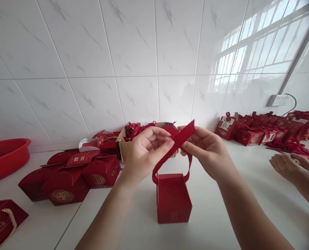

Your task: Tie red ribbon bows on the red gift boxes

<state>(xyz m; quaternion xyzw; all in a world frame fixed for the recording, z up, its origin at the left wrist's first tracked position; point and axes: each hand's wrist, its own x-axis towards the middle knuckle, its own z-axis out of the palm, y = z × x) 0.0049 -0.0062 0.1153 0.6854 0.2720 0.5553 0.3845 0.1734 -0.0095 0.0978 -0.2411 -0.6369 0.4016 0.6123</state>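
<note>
A small red gift box [174, 198] stands on the white table in front of me, with a red ribbon [181, 138] rising in a loop from its two sides. The two ends of the ribbon cross above the box. My left hand [145, 149] pinches the ribbon near the crossing between thumb and fingers. On the other side, my right hand [208, 149] also grips it, thumb in front and the other fingers partly hidden behind. A short slanted end sticks up past the right fingertips. Neither hand touches the box itself.
Several red boxes [66, 184] cluster at left, near a red basin [11, 159]. Behind my hands, a cardboard box [123, 147] holds red ribbons. More red boxes [249, 136] line the tiled wall at right, beside loose ribbons [292, 146] and another person's hand [296, 168].
</note>
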